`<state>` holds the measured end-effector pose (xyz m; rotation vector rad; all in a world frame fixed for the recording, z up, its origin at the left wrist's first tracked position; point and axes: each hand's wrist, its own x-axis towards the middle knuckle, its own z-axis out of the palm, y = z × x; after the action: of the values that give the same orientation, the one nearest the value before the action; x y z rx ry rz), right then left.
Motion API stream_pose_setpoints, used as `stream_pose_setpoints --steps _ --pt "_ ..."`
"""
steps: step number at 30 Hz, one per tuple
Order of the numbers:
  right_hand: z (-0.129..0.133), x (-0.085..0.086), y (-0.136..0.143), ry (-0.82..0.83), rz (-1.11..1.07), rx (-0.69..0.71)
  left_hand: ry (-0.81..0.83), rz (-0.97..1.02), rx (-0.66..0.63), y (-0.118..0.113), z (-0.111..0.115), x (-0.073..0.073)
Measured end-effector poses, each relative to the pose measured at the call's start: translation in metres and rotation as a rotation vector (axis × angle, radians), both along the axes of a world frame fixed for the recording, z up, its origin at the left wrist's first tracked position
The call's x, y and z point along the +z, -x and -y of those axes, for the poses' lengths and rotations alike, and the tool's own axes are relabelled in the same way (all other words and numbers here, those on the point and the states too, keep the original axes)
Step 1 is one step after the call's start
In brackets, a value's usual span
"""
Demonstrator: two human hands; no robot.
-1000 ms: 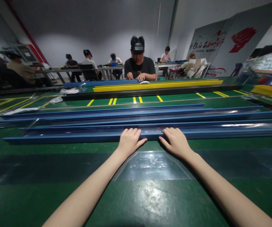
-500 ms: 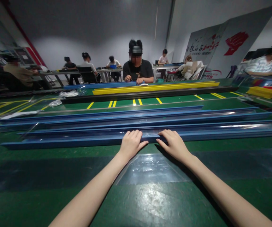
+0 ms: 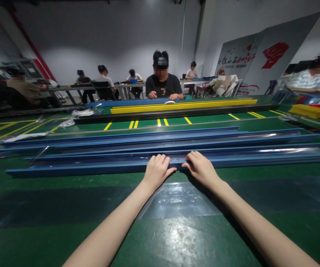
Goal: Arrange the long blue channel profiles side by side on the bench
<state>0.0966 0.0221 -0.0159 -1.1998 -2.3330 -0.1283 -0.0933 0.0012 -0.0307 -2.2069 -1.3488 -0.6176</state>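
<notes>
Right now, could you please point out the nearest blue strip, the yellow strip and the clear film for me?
Nearest blue strip [image 3: 93, 170]: head view, near wall, left of the hands.
Yellow strip [image 3: 149, 109]: head view, near face.
Clear film [image 3: 183, 202]: head view, bright stretch between the forearms.

left hand [image 3: 157, 170]: bare, slender fingers
right hand [image 3: 201, 168]: bare, slender fingers
left forearm [image 3: 112, 218]: bare, slim, smooth, narrows to wrist
right forearm [image 3: 257, 218]: bare, slim, same taper
fingernails: too small to tell
</notes>
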Motion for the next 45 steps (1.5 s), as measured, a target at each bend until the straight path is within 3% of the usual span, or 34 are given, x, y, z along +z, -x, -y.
stream_pose_setpoints --steps 11,19,28,38,45 --pt "-0.006 0.001 -0.007 -0.229 0.213 0.031 0.012 0.022 -0.049 0.002 0.0 0.0" --pt "-0.003 0.005 -0.027 -0.217 0.239 0.008 -0.077 0.015 -0.185 -0.002 0.002 0.003" --pt "-0.004 0.009 -0.054 -0.177 0.26 -0.071 -0.054 -0.048 -0.004 -0.002 0.004 0.004" --pt "-0.004 0.009 -0.064 -0.096 0.199 -0.178 -0.017 -0.045 0.082 -0.002 0.004 0.003" --pt "-0.001 0.0 -0.047 -0.042 0.163 -0.03 -0.008 -0.031 0.087 -0.002 0.003 0.003"
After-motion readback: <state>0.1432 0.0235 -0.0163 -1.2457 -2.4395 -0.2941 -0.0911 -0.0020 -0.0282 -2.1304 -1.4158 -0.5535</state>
